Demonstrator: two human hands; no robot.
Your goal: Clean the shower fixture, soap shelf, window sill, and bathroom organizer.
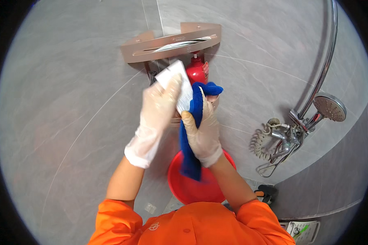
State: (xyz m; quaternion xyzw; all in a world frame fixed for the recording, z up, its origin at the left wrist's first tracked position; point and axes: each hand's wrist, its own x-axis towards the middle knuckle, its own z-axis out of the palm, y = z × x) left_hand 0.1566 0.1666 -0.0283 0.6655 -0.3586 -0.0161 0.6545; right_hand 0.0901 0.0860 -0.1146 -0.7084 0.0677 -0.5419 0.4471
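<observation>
Both hands wear pale translucent gloves. My left hand (161, 98) grips a white rectangular box or packet (179, 85) with small print, tilted in front of the lower corner shelf. A blue cloth (191, 147) is held in my right hand (204, 131), its upper part bunched against the packet's lower right edge and its long end hanging down. Just behind the packet stands a red pump bottle (197, 72). Above the hands, the upper corner shelf (171, 43) of rose-gold metal holds flat white items. The lower shelf is mostly hidden by my hands.
Beneath my hands is a red basin (199, 190). On the right wall are a shower head (329, 107), its riser rail (325, 61) and a mixer tap with a coiled hose (260, 144). Dark objects (266, 193) lie low at the right, above a light tray (305, 231).
</observation>
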